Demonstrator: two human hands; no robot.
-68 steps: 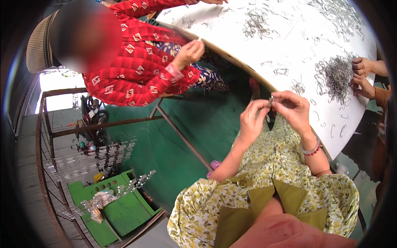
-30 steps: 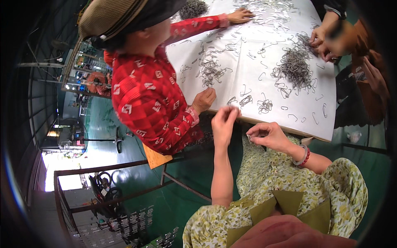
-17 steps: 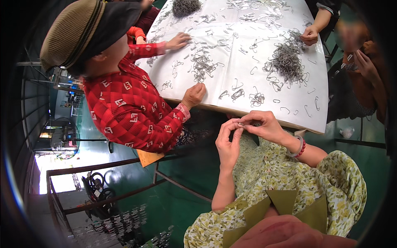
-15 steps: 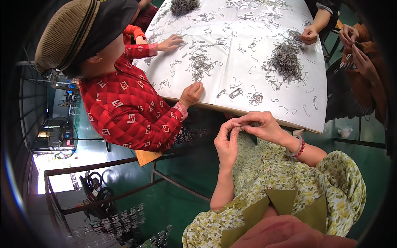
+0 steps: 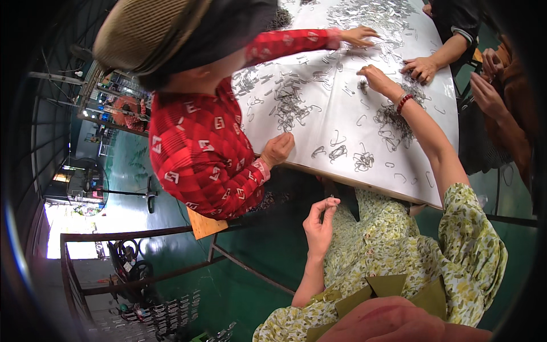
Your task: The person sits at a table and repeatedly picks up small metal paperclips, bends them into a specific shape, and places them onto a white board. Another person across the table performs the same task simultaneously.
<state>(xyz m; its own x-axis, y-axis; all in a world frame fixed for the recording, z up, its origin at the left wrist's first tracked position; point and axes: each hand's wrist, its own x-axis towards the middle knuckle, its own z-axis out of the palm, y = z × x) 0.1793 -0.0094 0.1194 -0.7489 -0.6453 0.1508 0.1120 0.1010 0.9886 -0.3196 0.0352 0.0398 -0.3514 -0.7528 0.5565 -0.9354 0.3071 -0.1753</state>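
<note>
My left hand [image 5: 320, 228] is raised in front of my lap, thumb and forefinger pressed together. A tiny greyish bit shows at its fingertips, too small to name. Reaching far over the white table [image 5: 336, 117], my right hand [image 5: 379, 81] has its fingers bent together just above a small dark clump of wire hooks [image 5: 363, 87]. Whatever those fingers hold is hidden. Beside my right wrist lies a large heap of grey metal hooks [image 5: 393, 122]. Smaller groups of hooks [image 5: 363, 161] lie by the table's near edge.
To my left, a person in a red patterned shirt [image 5: 199, 148] and brimmed hat stretches an arm across the table. Another person's hand [image 5: 420, 69] rests by the heap from the far right. Many flat metal pieces [image 5: 387, 23] cover the table's far part. A metal rail [image 5: 142, 233] stands at left.
My hands have parted: the right has reached forward over the table, while the left has stayed above my lap. The person in red has leaned in and stretched an arm farther right.
</note>
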